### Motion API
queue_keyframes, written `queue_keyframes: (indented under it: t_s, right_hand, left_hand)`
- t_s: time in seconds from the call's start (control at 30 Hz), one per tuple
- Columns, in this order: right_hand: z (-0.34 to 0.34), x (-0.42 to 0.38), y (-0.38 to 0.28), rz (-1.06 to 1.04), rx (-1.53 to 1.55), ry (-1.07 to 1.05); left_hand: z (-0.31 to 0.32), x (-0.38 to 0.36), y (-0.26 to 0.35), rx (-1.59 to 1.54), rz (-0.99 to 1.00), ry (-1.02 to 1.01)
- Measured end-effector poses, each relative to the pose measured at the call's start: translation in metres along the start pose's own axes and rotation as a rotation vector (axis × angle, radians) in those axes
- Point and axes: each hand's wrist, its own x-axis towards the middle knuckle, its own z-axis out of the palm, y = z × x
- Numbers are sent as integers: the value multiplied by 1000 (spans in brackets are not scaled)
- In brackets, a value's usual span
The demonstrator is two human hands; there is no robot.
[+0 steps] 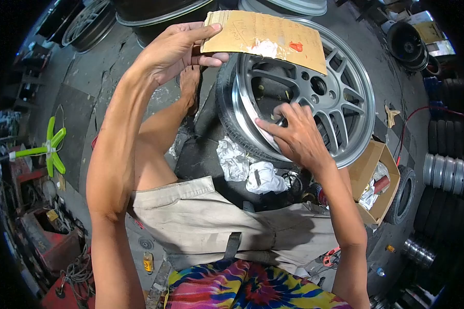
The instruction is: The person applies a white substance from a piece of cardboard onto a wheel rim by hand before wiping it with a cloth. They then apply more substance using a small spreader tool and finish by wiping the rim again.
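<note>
My left hand (pixel 191 49) pinches the left end of a flat piece of brown cardboard (pixel 288 32), thumb on top and fingers below. On the cardboard are handwriting, a white paste smear (pixel 265 48) and a small dab of red paste (pixel 296 46). The cardboard is held above the upper left part of a grey spoked wheel rim (pixel 340 98). My right hand (pixel 299 134) is at the rim's lower left lip, fingers curled and thumb pointing left. Whatever it grips is hidden. A whitish patch (pixel 265 133) shows on the lip beside the thumb.
The wheel rests on a black tire (pixel 227 98). Crumpled white paper (pixel 233 158) lies below it. An open cardboard box (pixel 384 198) stands at right, with more tires and rims around. A green fan blade (pixel 51 147) and red toolbox (pixel 51 237) are at left.
</note>
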Motion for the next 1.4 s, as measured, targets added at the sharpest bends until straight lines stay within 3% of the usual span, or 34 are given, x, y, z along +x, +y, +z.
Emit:
queue_keyframes:
  t_s: [0.37,0.87,1.0,1.07,1.17,1.4]
  right_hand:
    - [8,36,20,-66,-34,-5]
    - [-27,-33,17,-116,-10,-261]
    - [-28,-42,16,-85,14,-258]
    - [-18,-40,13,66,109,-101]
    - [1,-22,10,133,162,26]
    - [14,8,-2,186,152,20]
  left_hand:
    - [-1,0,0,-10,-13,-13]
    - [2,3,-2,0,3,-3]
    - [0,4,-3,9,8,7]
    - [2,3,-2,18,12,12]
    - [4,3,0,8,11,-4]
    - [4,5,-1,13,11,1]
